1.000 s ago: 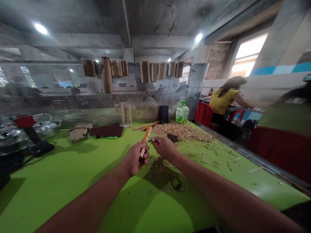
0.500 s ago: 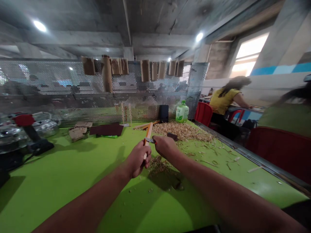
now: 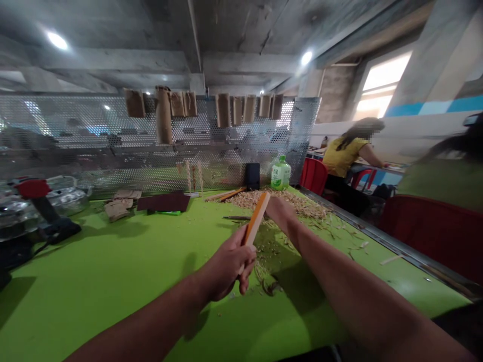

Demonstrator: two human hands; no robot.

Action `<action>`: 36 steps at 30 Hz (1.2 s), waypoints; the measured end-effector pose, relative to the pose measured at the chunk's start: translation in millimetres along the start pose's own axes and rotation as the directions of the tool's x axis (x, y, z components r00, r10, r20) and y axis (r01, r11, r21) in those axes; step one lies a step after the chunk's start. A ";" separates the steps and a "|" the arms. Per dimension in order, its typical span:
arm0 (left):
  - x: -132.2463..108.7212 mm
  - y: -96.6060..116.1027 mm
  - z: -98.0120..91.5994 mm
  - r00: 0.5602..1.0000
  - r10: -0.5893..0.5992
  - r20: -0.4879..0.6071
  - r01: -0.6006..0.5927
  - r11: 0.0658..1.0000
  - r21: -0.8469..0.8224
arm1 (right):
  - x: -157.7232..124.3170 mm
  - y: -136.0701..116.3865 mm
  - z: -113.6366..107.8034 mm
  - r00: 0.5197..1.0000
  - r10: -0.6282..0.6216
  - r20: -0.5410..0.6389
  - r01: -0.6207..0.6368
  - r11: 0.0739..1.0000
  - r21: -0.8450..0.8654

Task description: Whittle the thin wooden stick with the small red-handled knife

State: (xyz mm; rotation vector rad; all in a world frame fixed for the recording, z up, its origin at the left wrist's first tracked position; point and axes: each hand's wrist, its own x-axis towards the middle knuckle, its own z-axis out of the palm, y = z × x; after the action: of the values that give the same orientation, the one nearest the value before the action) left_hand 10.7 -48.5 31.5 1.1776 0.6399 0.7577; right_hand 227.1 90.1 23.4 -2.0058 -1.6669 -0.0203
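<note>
Indoors, wood shavings litter the green table.

Behind shavings pile, bottle; before pile, stick in left hand.

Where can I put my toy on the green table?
Bare green lies between the left hand, the brown sheet and the red-topped tool. A smaller patch lies between the right forearm and the metal edge. Shavings crowd the stretch near the bottle.

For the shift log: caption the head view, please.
Left hand grips a tilted wooden stick above wood shavings on the green table; right hand beside its tip.
</note>
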 end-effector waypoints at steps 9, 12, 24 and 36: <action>15.8 -4.7 -24.0 0.990 -0.035 -0.136 0.046 0.996 0.076 | -23.9 -28.9 10.3 0.972 -0.129 0.194 -0.127 0.405 0.905; 14.7 -6.5 -22.4 0.994 -0.090 -0.055 0.096 0.990 0.105 | -34.6 -35.2 14.1 0.946 -0.202 0.254 -0.177 0.334 0.926; 25.1 -6.8 -39.0 0.963 0.033 -0.268 -0.020 0.999 0.051 | -36.2 -39.1 18.8 0.978 -0.202 0.051 0.133 0.796 0.590; 31.2 -8.1 -43.7 0.951 0.095 -0.294 -0.092 0.995 0.022 | -77.7 -68.6 3.6 0.867 -0.446 0.223 0.481 0.865 -0.139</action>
State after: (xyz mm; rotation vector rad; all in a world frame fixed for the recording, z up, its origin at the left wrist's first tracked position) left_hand -3.3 -0.3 10.5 1.1167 0.8388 1.0247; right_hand 144.3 27.7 20.3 -1.7208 -2.3182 -0.1789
